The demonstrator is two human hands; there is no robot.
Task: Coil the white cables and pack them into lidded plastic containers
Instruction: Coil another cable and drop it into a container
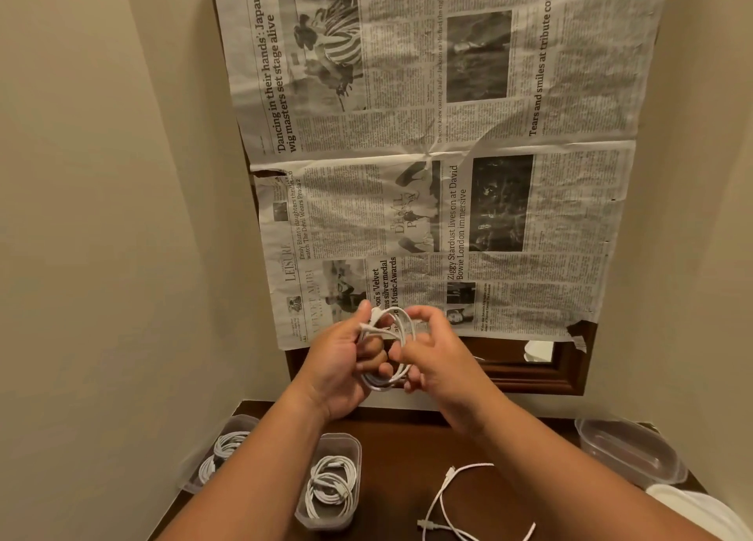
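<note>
Thin white cable (pixel 387 328), part-coiled: left hand (pixel 342 361) and right hand (pixel 438 357) are holding it above the dark wooden surface (pixel 407 459), each grip closed round the loops. The turns are probably best kept even and small enough for the clear plastic container (pixel 322 521) near left. Fingers are hiding the cable's ends.

A coiled white cable (pixel 379 383) is held aloft; a loose cable (pixel 442 495) lies beside two coil-filled containers (pixel 357 451).
</note>
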